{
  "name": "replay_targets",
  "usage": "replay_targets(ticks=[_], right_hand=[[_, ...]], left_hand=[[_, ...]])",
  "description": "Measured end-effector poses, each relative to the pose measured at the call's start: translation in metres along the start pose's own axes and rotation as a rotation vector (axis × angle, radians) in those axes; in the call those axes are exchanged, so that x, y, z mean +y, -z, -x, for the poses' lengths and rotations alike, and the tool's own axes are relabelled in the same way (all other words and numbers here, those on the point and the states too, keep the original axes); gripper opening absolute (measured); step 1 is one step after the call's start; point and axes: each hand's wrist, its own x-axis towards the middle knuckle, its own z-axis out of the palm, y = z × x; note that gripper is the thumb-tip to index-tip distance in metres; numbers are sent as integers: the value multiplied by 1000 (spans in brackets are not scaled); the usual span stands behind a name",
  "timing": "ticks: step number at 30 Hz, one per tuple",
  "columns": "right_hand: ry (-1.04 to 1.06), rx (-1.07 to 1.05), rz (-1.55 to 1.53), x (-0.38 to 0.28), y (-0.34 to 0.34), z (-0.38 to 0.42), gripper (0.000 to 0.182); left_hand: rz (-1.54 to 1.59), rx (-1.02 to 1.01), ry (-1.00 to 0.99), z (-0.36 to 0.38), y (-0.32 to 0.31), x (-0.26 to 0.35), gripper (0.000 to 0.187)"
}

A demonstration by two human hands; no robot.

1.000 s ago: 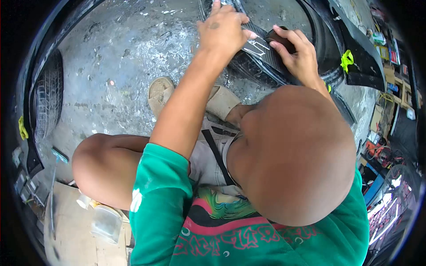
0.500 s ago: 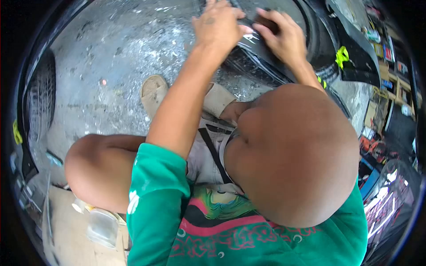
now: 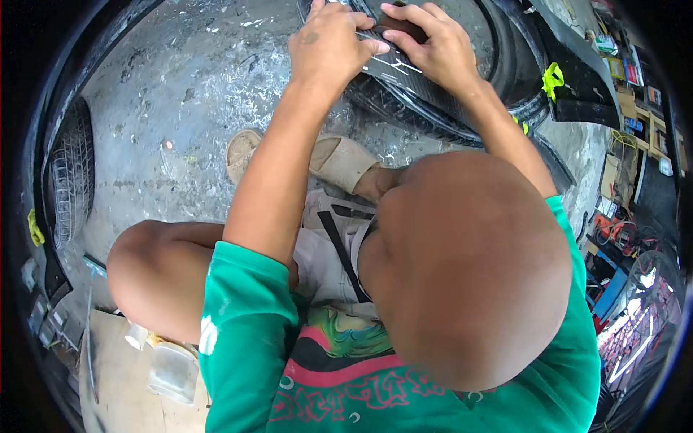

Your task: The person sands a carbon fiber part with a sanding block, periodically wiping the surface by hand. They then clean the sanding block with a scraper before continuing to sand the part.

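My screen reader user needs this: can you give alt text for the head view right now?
Seen from above, a crouching person presses the left hand on a wet black car panel while the right hand holds a dark sanding block against it. A tire lies left on the concrete floor.

Glossy wet black panel (image 3: 404, 76); rough grey concrete floor (image 3: 180, 94); matt rubber tyre (image 3: 68, 173).
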Motion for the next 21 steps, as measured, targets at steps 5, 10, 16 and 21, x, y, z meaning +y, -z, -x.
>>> replay_targets(ticks=[5,10,16,21], right_hand=[[-2,-56,-32,45,28,41,40],[19,-31,-31,18,1,6,43],[-10,-93,-33,38,16,26,37],[-14,-56,-12,44,19,36,37]], left_hand=[[-58,52,-87,1,0,-2,39],[-36,78,-96,1,-7,-6,41],[-22,-53,-14,-1,5,1,42],[-68,11,-51,7,3,-1,41]])
